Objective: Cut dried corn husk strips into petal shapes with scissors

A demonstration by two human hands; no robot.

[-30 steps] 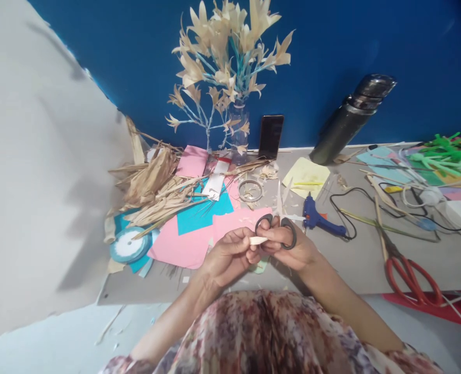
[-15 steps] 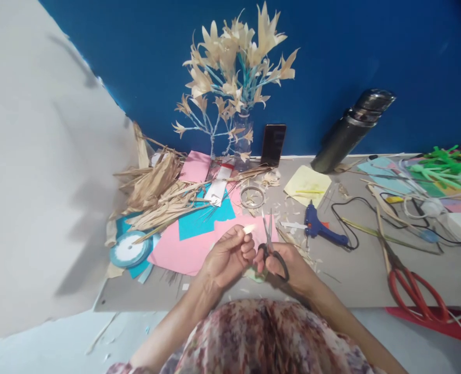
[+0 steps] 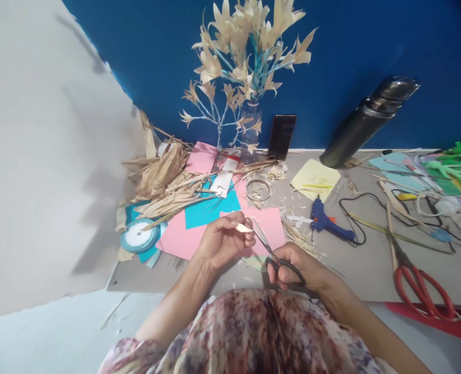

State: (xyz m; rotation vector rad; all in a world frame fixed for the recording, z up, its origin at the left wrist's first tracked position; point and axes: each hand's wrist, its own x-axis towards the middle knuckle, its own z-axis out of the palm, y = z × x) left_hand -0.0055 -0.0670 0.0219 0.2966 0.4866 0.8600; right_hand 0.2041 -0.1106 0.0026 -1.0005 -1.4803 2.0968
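Note:
Between thumb and fingers, my left hand (image 3: 223, 240) pinches a small cream petal-shaped piece of corn husk (image 3: 244, 228). My right hand (image 3: 293, 264) is closed around the black handles of a small pair of scissors (image 3: 265, 240). The scissor blades point up and left, their tips close to the end of the husk piece; whether they touch it I cannot tell. Under the hands lies pink paper (image 3: 269, 221), with small pale clippings scattered to the right of it.
Dried husks (image 3: 164, 182) and a blue ribbon spool (image 3: 139, 235) lie on the left. Husk flowers (image 3: 249, 67), a phone (image 3: 282, 136) and a dark flask (image 3: 368, 122) stand at the back. A blue glue gun (image 3: 329, 223) and red-handled scissors (image 3: 421, 291) lie on the right.
My right hand has moved slightly right and down, and the scissors have tilted leftward toward the husk piece. The husk piece now lies turned, its tip pointing right. The view has shifted a little.

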